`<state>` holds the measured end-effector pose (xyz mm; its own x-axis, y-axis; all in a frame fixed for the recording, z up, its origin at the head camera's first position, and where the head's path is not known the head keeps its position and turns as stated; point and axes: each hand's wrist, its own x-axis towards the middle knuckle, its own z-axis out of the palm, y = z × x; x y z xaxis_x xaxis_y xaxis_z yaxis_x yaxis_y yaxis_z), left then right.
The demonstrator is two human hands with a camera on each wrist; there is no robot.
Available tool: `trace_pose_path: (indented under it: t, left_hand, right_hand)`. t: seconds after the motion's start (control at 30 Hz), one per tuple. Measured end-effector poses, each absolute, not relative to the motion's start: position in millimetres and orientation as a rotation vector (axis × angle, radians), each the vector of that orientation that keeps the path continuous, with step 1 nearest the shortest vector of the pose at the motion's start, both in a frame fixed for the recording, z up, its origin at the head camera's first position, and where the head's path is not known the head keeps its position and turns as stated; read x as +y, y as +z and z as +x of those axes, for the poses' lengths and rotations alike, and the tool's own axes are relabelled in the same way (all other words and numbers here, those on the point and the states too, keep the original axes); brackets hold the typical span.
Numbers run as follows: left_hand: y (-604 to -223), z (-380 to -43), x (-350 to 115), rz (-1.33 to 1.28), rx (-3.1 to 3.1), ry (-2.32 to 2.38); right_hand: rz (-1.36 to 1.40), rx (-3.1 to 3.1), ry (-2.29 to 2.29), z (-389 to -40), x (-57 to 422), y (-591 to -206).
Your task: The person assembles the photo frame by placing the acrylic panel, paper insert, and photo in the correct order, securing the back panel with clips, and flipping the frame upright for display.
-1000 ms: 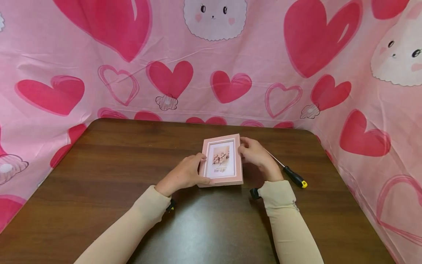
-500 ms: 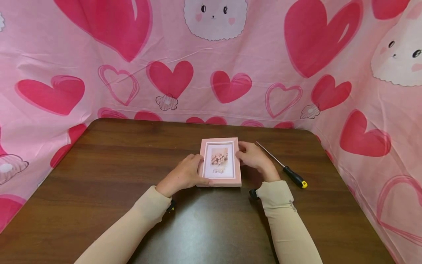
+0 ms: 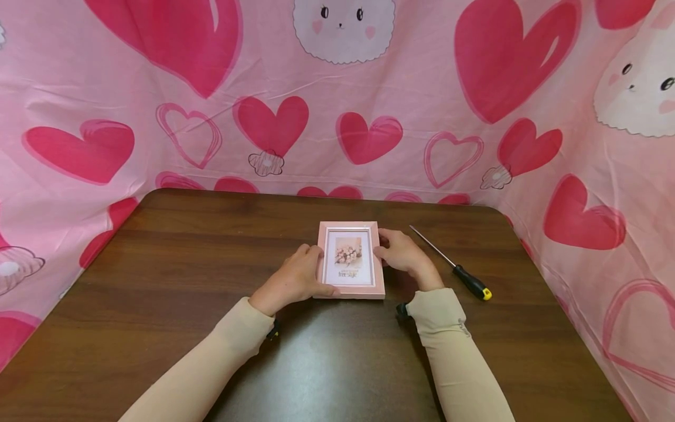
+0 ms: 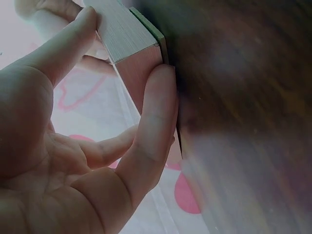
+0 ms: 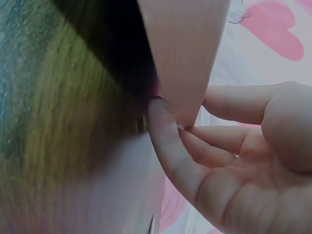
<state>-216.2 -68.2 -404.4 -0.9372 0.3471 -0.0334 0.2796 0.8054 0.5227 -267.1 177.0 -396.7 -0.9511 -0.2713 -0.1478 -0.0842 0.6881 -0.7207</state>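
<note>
A pink picture frame [image 3: 360, 289] faces up in the middle of the table, with a flower print and lettering behind its white inner border. My left hand [image 3: 292, 274] grips its left side, thumb along the near edge. On the opposite side, my right hand [image 3: 405, 253] pinches the right edge between thumb and fingers. In the left wrist view, a fingertip presses the side of the frame [image 4: 127, 36], and a thin board edge [image 4: 152, 27] shows at its back. One finger reaches the underside of the frame [image 5: 187, 53] in the right wrist view.
A screwdriver [image 3: 471, 282] with a black and yellow handle lies right of the right hand, its tip pointing away and leftward. Pink heart-patterned cloth [image 3: 327, 82] hangs around the back and sides of the brown wooden table [image 3: 211, 234].
The frame was tilted with its right side raised; it has come down flatter and shifted slightly left. My right hand has moved down and left with it, uncovering the screwdriver's tip.
</note>
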Motion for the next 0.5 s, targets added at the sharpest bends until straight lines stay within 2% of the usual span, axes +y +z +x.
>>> trace_pose_path:
  t: [0.5]
  left_hand:
    - [-402.0,-214.3,-66.6,0.49,2.875,0.769]
  right_hand:
    - [-0.269,2.805,-0.648,-262.1,168.7,-386.7]
